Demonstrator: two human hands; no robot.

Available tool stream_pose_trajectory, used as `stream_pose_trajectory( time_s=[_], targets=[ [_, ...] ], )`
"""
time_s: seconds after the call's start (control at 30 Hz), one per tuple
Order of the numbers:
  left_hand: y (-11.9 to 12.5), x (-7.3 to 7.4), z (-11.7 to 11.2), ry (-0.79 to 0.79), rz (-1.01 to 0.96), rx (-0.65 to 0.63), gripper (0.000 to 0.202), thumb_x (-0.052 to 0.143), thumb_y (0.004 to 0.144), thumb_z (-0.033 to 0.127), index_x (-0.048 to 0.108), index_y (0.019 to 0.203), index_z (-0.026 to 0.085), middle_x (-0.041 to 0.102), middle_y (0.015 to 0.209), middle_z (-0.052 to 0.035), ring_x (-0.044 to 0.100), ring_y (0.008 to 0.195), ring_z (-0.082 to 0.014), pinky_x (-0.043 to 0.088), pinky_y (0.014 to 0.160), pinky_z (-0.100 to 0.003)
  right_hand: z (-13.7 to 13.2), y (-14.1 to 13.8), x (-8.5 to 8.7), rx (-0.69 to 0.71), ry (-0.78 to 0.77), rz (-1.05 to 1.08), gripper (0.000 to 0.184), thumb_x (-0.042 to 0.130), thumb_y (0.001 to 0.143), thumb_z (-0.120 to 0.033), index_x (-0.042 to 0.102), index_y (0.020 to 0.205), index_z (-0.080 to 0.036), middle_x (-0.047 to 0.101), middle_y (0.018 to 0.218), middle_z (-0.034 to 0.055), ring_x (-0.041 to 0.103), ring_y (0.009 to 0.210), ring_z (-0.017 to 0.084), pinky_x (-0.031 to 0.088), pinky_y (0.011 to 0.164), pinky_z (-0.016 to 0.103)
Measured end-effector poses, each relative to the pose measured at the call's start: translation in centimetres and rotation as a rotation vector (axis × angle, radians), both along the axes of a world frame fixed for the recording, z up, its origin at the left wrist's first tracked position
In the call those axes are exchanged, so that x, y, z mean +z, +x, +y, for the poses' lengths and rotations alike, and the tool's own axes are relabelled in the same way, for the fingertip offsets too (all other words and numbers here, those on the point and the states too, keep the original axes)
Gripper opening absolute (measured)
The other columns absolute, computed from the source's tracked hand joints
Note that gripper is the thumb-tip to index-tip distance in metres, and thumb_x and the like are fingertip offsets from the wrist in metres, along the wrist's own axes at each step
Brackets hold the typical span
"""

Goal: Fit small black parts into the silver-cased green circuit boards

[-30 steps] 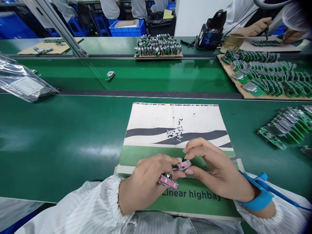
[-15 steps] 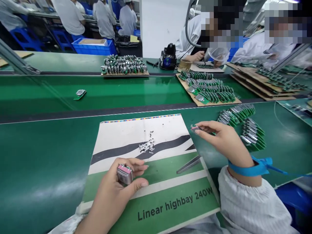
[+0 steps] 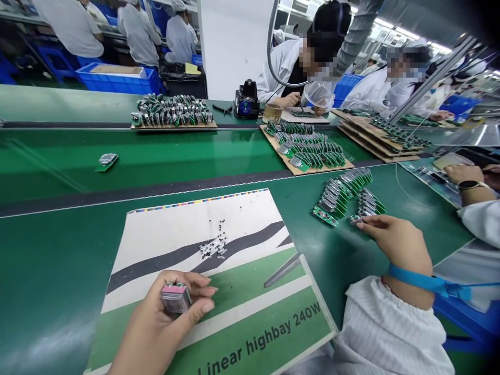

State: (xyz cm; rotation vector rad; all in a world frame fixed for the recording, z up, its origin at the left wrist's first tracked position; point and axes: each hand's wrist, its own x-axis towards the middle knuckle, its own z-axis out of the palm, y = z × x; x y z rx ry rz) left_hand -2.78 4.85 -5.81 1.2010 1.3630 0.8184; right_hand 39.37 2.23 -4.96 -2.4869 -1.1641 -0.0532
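Head view, nearest first: our left hand (image 3: 154, 325) sits low over the card, fingers curled and thumb pressed across a small pink-topped metal block (image 3: 175, 298), pinching it. Under that hand lies the printed card (image 3: 156, 245), with tweezers (image 3: 283, 270) resting on its green band and a small heap of parts (image 3: 214, 247) farther up on its white area.

Our right hand (image 3: 394, 245) lies well to the right, palm down, with its fingers pressed together and reaching left and slightly away from us. Its fingertips (image 3: 363, 223) meet the near end of a pile of green boards (image 3: 344, 200); whether they pinch one, we cannot tell. The pile's long axis runs up and to the right from those fingertips, so our right hand is much nearer to it than our left. A blue strap (image 3: 414, 278) circles our right wrist.

Past the pile, a co-worker's hand (image 3: 464, 174) rests at the right. Farther off, a belt carries a lone board (image 3: 107, 162) and a tray of boards (image 3: 304, 148).
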Motion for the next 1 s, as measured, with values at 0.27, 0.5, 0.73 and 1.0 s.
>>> stream_pose_trajectory(
  time_s=[0.27, 0.5, 0.73, 1.0],
  targets=[
    [-0.8, -1.2, 0.4, 0.033, 0.012, -0.112, 0.037, 0.075, 0.071, 0.048, 0.047, 0.076, 0.024, 0.068, 0.09, -0.0022, 0.072, 0.083, -0.0237, 0.062, 0.069, -0.031, -1.0, 2.1, -2.8, -0.111, -0.031, 0.011, 0.018, 0.066, 0.069, -0.038, 0.065, 0.068, -0.02, 0.067, 0.065, 0.0115, 0.056, 0.054, 0.024, 0.035, 0.052, 0.037],
    [-0.4, -0.4, 0.5, 0.025, 0.013, -0.12, 0.037, 0.075, 0.072, 0.046, 0.046, 0.077, 0.023, 0.066, 0.089, -0.0019, 0.071, 0.084, -0.0238, 0.061, 0.069, -0.032, 1.4, -0.6, -3.0, 0.088, 0.036, -0.182, 0.029, 0.062, 0.074, -0.045, 0.066, 0.087, -0.019, 0.066, 0.091, 0.0148, 0.059, 0.088, 0.033, 0.042, 0.068, 0.041],
    [-0.3, -0.8, 0.6, 0.028, -0.006, -0.121, 0.038, 0.073, 0.073, 0.045, 0.043, 0.077, 0.023, 0.066, 0.089, -0.0021, 0.07, 0.087, -0.0252, 0.058, 0.073, -0.036, 3.3, -1.6, -5.2, 0.282, -0.037, -0.2, 0.021, 0.054, 0.078, -0.029, 0.067, 0.089, -0.018, 0.071, 0.084, 0.0115, 0.065, 0.078, 0.028, 0.047, 0.069, 0.038],
    [-0.2, -0.5, 0.8, 0.04, 0.028, -0.151, 0.035, 0.072, 0.076, 0.044, 0.044, 0.08, 0.022, 0.066, 0.087, -0.0008, 0.067, 0.076, -0.0196, 0.051, 0.068, -0.033, 3.1, -0.6, -5.4, 0.146, -0.013, -0.21, 0.024, 0.052, 0.079, -0.034, 0.06, 0.093, -0.017, 0.069, 0.078, 0.0112, 0.062, 0.07, 0.028, 0.042, 0.061, 0.037]
  ],
)
